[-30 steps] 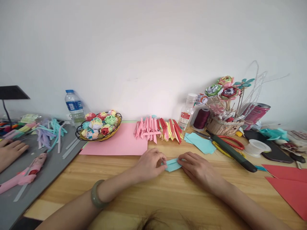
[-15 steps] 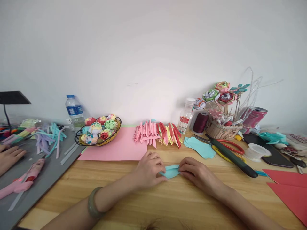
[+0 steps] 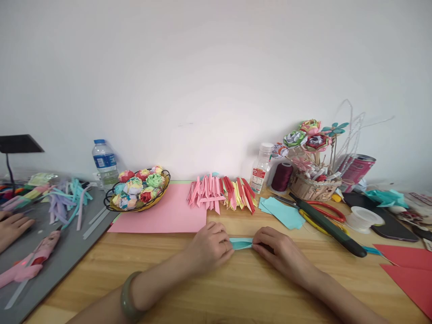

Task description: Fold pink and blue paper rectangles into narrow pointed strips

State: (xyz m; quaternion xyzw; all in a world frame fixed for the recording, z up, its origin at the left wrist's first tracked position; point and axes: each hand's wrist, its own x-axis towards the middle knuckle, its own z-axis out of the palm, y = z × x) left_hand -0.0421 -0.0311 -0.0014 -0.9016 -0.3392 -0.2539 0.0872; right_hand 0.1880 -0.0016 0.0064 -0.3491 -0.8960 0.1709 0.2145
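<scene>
Between my two hands is a small piece of light blue paper point(image 3: 241, 243), folded over lengthwise into a narrow strip with a gap along its front edge. My left hand point(image 3: 213, 245) grips its left end, fingers curled, hiding that end. At the right end, my right hand point(image 3: 278, 247) pinches the paper between thumb and fingers. Just behind the hands stands a row of folded pink, red and yellow paper pieces point(image 3: 221, 193). More light blue paper sheets point(image 3: 285, 213) lie beyond my right hand.
A basket of paper flowers point(image 3: 137, 209) rests on pink paper point(image 3: 158, 222). On the right are a green-handled cutter point(image 3: 329, 227), scissors point(image 3: 326, 210), purple thread point(image 3: 282, 177), a plastic bottle point(image 3: 261, 168) and red paper point(image 3: 410, 283). Another person's hand point(image 3: 15, 227) is at far left.
The blue paper has gone from a wider, flatter shape to a narrower folded strip. Both hands stay at its ends. The whole view has shifted slightly.
</scene>
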